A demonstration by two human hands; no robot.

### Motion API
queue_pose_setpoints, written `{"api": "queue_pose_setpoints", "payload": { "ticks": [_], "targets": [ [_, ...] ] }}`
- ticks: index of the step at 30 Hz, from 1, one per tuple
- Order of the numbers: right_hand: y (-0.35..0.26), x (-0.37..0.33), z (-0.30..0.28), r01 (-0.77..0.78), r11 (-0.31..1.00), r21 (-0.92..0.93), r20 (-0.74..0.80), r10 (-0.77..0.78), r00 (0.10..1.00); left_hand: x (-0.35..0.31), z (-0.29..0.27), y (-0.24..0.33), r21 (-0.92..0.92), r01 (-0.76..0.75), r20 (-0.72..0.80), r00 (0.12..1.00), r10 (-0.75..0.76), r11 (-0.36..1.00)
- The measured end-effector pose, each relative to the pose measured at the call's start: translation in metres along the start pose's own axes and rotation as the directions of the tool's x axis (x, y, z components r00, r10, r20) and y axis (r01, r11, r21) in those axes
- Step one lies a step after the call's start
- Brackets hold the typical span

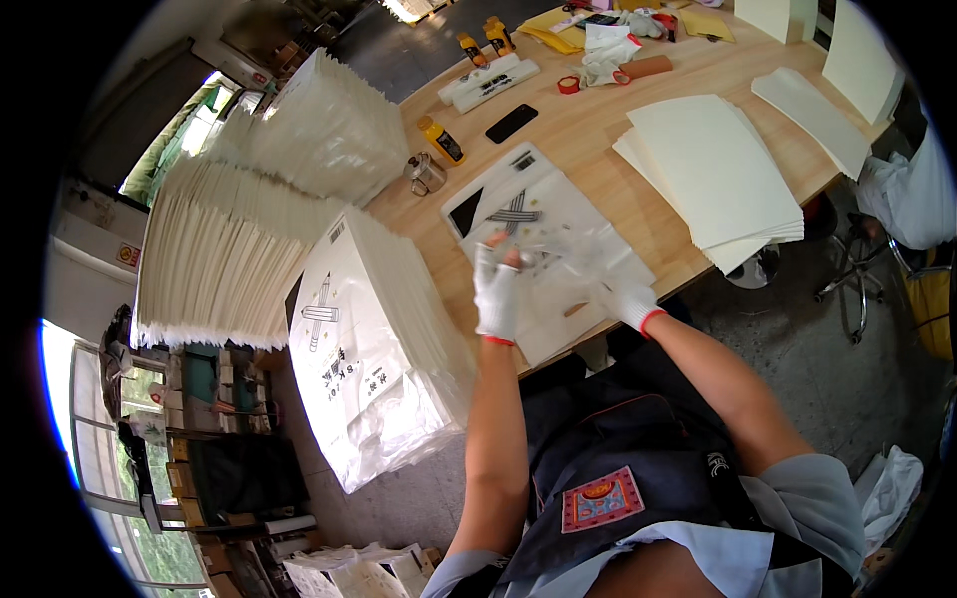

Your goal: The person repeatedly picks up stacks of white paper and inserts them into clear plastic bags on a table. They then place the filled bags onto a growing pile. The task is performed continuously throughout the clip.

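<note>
A white printed plastic bag [558,219] with a pencil drawing lies on the wooden table in front of me, over paper sheets. My left hand [495,297], in a white fingerless glove with a red cuff edge, is over the bag's left side. Its thumb and forefinger point away from me, slightly apart, and I see nothing between them. At the bag's right near edge is my right hand [630,301], gloved the same way. Its fingers blend into the pale, wrinkled plastic, so their grip is unclear.
A tall stack of printed bags [349,349] stands left, beside piled white sheets [219,249]. Pale boards [708,169] lie right. Farther back are a phone [511,123], an orange bottle [441,141], a metal pot [427,174] and a red tape roll [568,86].
</note>
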State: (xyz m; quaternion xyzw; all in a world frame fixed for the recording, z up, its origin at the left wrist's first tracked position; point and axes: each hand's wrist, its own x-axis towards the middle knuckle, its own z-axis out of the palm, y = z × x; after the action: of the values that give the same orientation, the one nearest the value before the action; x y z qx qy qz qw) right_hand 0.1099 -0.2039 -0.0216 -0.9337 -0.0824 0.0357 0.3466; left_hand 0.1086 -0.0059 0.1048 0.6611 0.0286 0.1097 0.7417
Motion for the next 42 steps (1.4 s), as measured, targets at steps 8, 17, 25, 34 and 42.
{"api": "queue_pose_setpoints", "payload": {
  "ticks": [8,17,25,34,42],
  "targets": [
    [-0.029,-0.05,-0.095,-0.283,0.839,0.464,0.335,0.129,0.933,-0.022,0.027,0.028,0.261,-0.073,0.215,0.977,0.016,0.963],
    [-0.043,-0.032,-0.046,0.351,0.927,0.134,0.065,-0.361,0.93,-0.144,0.112,0.072,0.228,-0.772,0.792,0.501,0.348,0.593],
    [-0.014,-0.069,-0.104,0.28,0.912,-0.3,0.133,-0.251,0.959,-0.1,0.051,-0.025,0.514,-0.386,0.298,0.918,0.262,0.766],
    [0.094,-0.041,-0.164,0.184,0.79,-0.584,-0.289,-0.415,0.863,-0.093,0.055,-0.028,0.452,-0.204,0.303,0.951,0.066,0.869],
    [0.11,-0.021,-0.173,0.246,0.633,-0.734,-0.2,-0.548,0.812,-0.074,0.074,-0.037,0.262,-0.043,0.449,0.89,-0.083,0.964]
  ]
}}
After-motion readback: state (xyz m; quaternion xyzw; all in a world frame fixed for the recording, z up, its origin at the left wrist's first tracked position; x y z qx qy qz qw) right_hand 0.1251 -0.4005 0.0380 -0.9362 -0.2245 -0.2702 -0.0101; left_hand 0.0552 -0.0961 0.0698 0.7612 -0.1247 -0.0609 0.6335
